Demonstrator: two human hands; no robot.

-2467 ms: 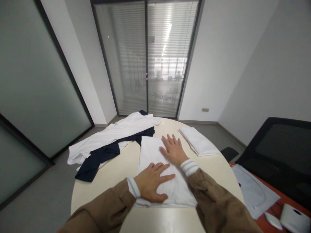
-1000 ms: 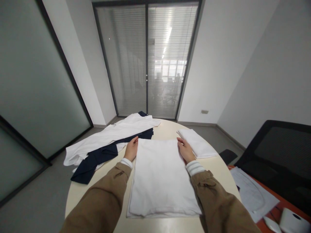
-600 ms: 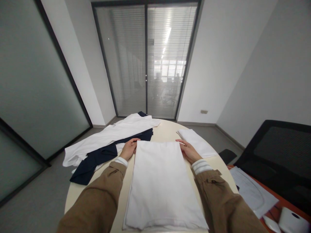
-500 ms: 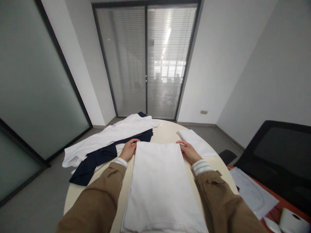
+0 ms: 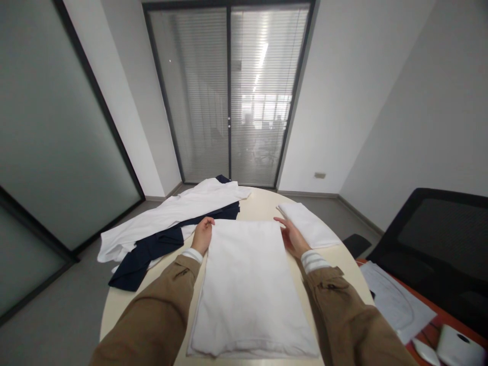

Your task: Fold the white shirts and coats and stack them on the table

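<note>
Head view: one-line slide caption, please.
Left hand and right hand flank a folded white cloth on a round cream table, beside a white garment over navy cloth.

Both open hands (image 5: 247, 235) apart, palms down

Hmm, the point must lie on a hand; better to mark each hand.

Left hand (image 5: 203, 236), right hand (image 5: 290, 239) open, apart

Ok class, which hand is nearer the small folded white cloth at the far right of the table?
The right: the right hand is right beside the small folded white cloth, while the left hand is farther away, across the large folded white fabric.
</note>
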